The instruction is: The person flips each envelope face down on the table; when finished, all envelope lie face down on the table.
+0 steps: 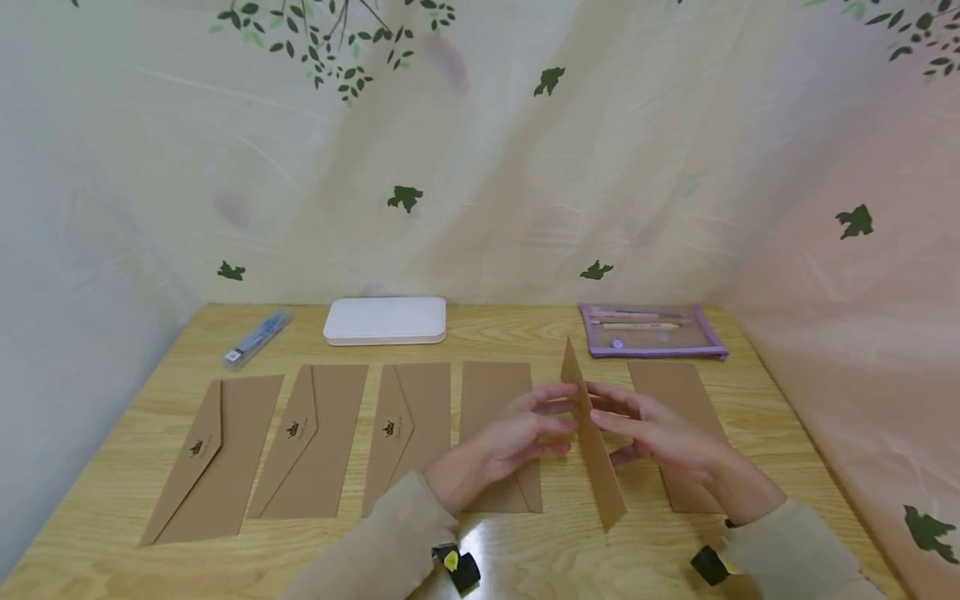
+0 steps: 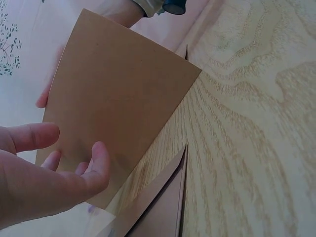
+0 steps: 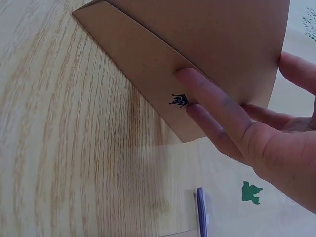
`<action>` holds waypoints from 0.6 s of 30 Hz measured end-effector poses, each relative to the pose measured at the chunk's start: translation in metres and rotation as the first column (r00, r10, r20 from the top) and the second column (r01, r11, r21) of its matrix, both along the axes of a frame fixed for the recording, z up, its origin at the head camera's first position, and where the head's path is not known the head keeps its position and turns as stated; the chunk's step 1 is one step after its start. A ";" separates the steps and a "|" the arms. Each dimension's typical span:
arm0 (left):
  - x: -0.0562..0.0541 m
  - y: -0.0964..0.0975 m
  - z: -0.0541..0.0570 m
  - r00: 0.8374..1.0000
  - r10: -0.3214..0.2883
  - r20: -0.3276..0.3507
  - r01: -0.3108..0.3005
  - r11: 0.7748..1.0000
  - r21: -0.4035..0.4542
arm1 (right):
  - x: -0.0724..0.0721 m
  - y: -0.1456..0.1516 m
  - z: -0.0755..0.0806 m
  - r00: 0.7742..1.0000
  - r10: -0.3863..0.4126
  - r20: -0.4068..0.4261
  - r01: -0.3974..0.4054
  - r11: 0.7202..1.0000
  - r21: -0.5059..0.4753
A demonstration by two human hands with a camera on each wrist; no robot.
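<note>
A brown envelope (image 1: 598, 471) stands on edge over the wooden table, seen almost edge-on in the head view. My right hand (image 1: 675, 437) holds it from the right, its fingers lying across the flap with the black crown print (image 3: 178, 100) in the right wrist view. On the other side is my left hand (image 1: 498, 442), fingers loosely extended toward the plain face (image 2: 118, 84) and fingertips right by it. Behind the left hand lies another envelope (image 1: 491, 392), partly covered. One more envelope (image 1: 667, 387) lies under the right hand and forearm.
Three envelopes with pointed flaps, the nearest (image 1: 427, 408) beside my left wrist, lie in a row at left. Along the back are a slim clear case (image 1: 257, 340), a white box (image 1: 385, 321) and a purple-edged pouch (image 1: 652, 331) with pens. Patterned curtains hang around the table.
</note>
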State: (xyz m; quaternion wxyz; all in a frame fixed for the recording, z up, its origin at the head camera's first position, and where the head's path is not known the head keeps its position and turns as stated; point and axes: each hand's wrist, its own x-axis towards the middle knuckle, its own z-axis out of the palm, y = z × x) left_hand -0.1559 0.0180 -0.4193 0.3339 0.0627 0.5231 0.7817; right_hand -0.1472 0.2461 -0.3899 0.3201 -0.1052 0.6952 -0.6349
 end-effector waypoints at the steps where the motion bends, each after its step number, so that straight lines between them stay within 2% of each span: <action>1: 0.000 0.000 0.000 1.000 0.000 0.000 0.000 1.000 -0.003 | 0.000 0.000 0.000 1.000 -0.001 0.001 0.001 1.000 -0.006; 8: -0.001 0.000 0.002 1.000 -0.002 -0.020 0.002 1.000 -0.024 | -0.002 0.002 0.001 0.999 -0.015 -0.029 0.013 0.998 -0.064; 18: -0.002 0.000 -0.005 0.999 -0.024 -0.022 0.023 0.999 -0.043 | -0.004 0.011 -0.009 0.998 -0.050 -0.045 0.046 0.996 -0.076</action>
